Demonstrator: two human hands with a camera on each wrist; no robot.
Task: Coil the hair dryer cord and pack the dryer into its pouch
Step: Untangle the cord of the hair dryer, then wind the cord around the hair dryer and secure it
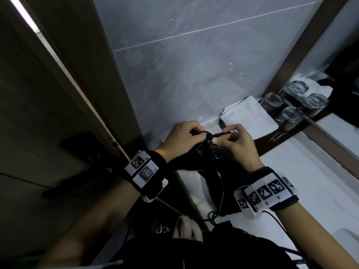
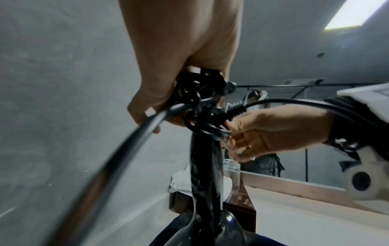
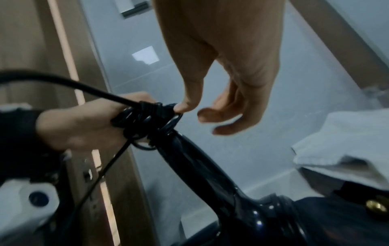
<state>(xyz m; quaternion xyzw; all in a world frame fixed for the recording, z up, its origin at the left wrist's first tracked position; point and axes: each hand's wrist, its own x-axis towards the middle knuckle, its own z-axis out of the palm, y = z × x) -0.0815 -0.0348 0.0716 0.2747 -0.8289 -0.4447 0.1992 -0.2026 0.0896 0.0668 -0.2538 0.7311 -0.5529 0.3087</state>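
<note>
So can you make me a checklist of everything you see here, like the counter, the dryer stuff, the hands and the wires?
Surface: white counter.
Job's things: black dryer, handle up; cord coiled at handle's end. Pouch: cannot tell.
Clutter: folded towel; glasses.
Grippers: left hand grips the coil; right hand pinches the cord's end.
Cables: loose cord hangs below; thin wrist-camera cable.
Surroundings: grey tiled wall, mirror, wooden door frame.
</note>
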